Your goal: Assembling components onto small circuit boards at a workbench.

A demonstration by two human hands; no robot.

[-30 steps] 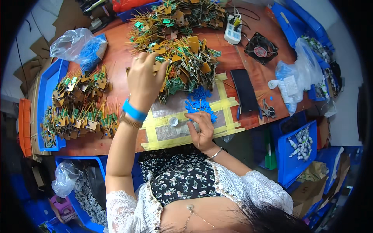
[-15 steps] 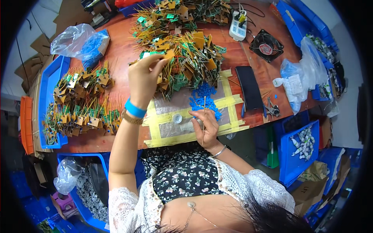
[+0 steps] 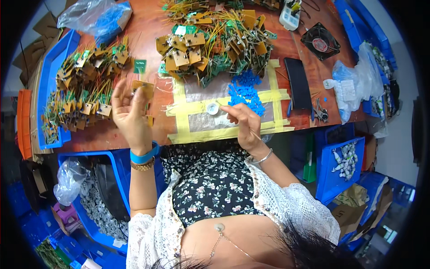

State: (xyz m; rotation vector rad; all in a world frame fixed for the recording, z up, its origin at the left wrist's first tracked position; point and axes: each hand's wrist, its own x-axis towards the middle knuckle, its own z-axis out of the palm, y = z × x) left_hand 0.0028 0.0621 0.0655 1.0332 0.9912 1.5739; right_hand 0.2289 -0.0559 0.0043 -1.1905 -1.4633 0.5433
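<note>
Between the thumb and fingers of my left hand [image 3: 132, 117] is a brown circuit board [image 3: 146, 88]. A small green board [image 3: 139, 66] shows just beyond it, seemingly joined to it by thin wires. My right hand [image 3: 247, 126] is closed around a thin wooden stick [image 3: 254, 133], mostly hidden by the fingers. Its fingertips are beside a small round cup [image 3: 212, 108] with whitish contents, on the taped mat [image 3: 197, 122]. Loose blue pieces [image 3: 246, 92] lie just beyond that hand. Past the mat rises a heap of wired brown and green boards [image 3: 215, 47].
More boards [image 3: 85, 89] fill and overhang a blue tray [image 3: 53, 74] at left. To the right lie a black phone-like slab [image 3: 298, 84], pliers [image 3: 320, 112], a black fan [image 3: 320, 41], a power strip [image 3: 290, 15] and a plastic bag [image 3: 344, 92]. Blue bins stand below the table edge.
My left hand has come left and nearer from the heap, carrying a brown board. My right hand has turned, and its stick now tilts toward the cup. The whole view has shifted slightly.
</note>
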